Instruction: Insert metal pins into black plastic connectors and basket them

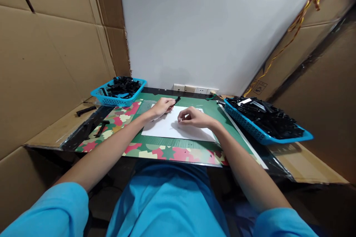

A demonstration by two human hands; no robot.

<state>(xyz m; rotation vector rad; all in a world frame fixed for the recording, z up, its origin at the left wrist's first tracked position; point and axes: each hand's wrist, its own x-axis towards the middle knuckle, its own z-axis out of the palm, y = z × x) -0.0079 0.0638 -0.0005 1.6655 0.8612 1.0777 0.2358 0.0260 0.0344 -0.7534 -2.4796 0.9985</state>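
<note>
A small black plastic part point(177, 100) sticks out from the fingers of my left hand point(162, 108), which is closed around it over the far left of a white sheet point(161, 130). Nearer the middle of the same sheet, my right hand point(195, 117) makes a pinch with its thumb and forefinger. Something thin and pale shows at those fingertips, too small to name. Tiny dark bits lie on the paper between and below the hands. A green mat point(214, 108) with a camouflage-patterned border lies under the sheet.
A blue basket point(111, 101) heaped with black parts stands at the back left, another blue basket point(247, 127) on the right. Loose black parts point(101, 128) lie on the left. Cardboard walls point(55, 44) flank the table; sockets point(190, 89) and hanging yellow-red wires point(299, 24) are behind.
</note>
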